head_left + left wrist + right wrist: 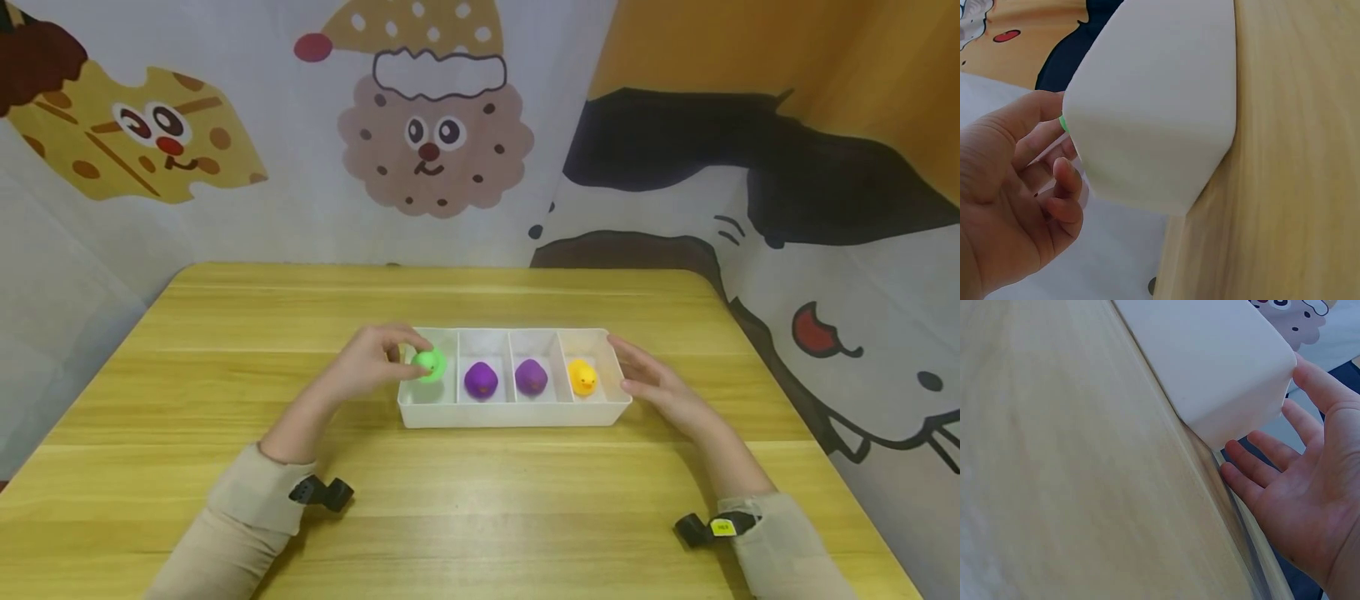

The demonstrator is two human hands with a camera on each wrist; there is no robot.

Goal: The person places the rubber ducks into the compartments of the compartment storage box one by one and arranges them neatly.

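A white box (517, 415) with a row of compartments lies lengthwise on the table. In the head view my left hand (369, 360) pinches a green toy duck (427, 364) between thumb and fingers at the leftmost compartment. Most of that duck is hidden behind the box wall in the left wrist view. Two purple toy ducks, the left one (481, 380) and the right one (531, 377), sit in the middle compartments. The rightmost compartment holds a yellow toy duck (582, 377). My right hand (660, 385) rests its extended fingers and thumb against the box's right end.
The box stands on a wooden table (480, 517). A cloth with cartoon prints (435, 150) hangs behind the table's far edge and down its right side. Black cameras are strapped to the left sleeve (262, 492) and the right sleeve (780, 542).
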